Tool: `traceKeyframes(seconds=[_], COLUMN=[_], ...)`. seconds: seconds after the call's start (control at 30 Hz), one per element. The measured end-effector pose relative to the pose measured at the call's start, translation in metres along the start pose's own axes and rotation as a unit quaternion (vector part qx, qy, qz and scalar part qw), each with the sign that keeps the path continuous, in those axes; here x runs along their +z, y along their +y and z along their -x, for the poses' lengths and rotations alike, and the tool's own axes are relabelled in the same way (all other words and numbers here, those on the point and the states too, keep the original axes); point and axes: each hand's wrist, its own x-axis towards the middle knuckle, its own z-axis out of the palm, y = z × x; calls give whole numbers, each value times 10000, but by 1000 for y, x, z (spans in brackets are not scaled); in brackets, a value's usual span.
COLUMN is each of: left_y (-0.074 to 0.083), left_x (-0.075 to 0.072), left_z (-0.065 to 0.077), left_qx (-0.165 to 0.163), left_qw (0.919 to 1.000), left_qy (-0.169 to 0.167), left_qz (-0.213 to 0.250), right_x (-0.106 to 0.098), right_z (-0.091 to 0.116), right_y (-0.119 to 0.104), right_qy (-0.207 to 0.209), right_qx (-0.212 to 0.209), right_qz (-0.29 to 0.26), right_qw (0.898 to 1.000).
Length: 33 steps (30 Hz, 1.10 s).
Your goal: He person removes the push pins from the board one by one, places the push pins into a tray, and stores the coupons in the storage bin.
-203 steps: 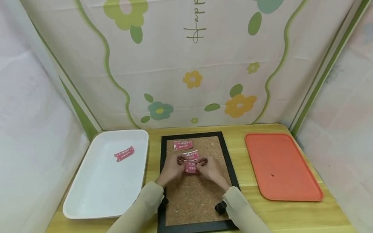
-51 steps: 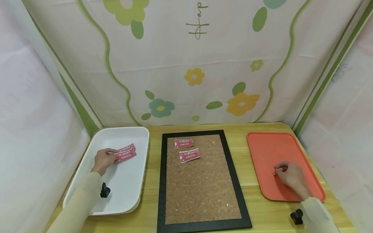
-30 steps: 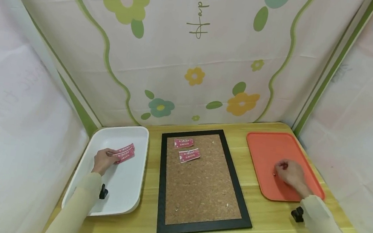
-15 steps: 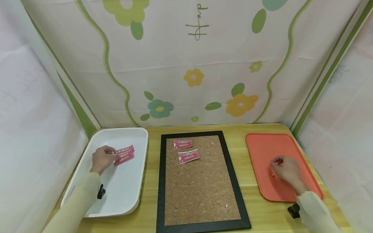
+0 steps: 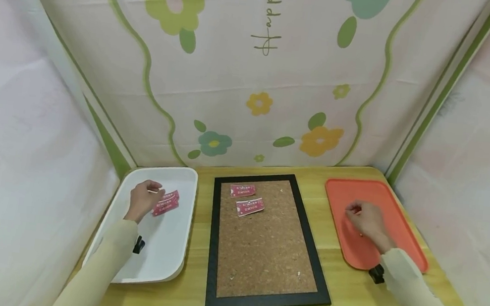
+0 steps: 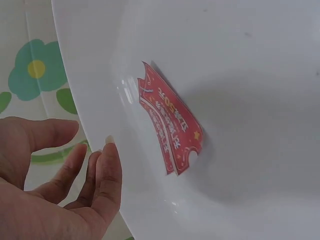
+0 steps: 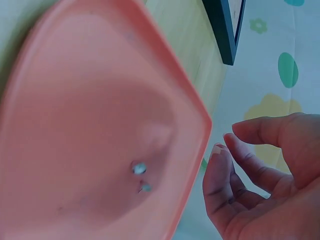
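My left hand (image 5: 143, 201) hovers over the white tray (image 5: 167, 254), its fingers loosely bent and holding nothing. Two pink paper coupons (image 6: 172, 117) lie overlapping in that tray, just beyond the fingertips. Above the red tray (image 5: 401, 244), my right hand (image 5: 367, 220) has its thumb and forefinger apart and nothing between them. In the right wrist view, two small shiny pins (image 7: 139, 168) lie on the red tray below that hand. Two more coupons, an upper one (image 5: 243, 191) and a lower one (image 5: 249, 207), are on the corkboard (image 5: 265, 255).
The black-framed corkboard lies between the two trays on the wooden table (image 5: 197, 267). A few small pins, one of them (image 5: 299, 274) near the lower right corner, sit in the cork. Flower-printed cloth (image 5: 238, 47) encloses the back and sides.
A third coupon has gone from the corkboard to the white tray, where my left hand has let it go and lifted. My right hand has drifted left over the red tray.
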Motion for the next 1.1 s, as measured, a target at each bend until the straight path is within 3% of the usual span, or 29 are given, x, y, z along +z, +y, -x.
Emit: traceKeyframes(seconds=[0.4,0.73,1.1], left_y=[39,65,83], left_x=[10,22,38], left_z=[2,8,6], left_qx=[636,719,877], left_qw=[9979,9962,9929], left_qy=[-25,-301,-450], left_qz=[123,381,662], right_x=[17,32,49], right_z=[-20,-34,-44], right_y=[-26,-49,-67], right_qy=[28,27,-190], right_qx=[-285,-443,-530], right_qz=[170,151,13], right_qw=[9994,9989,9984])
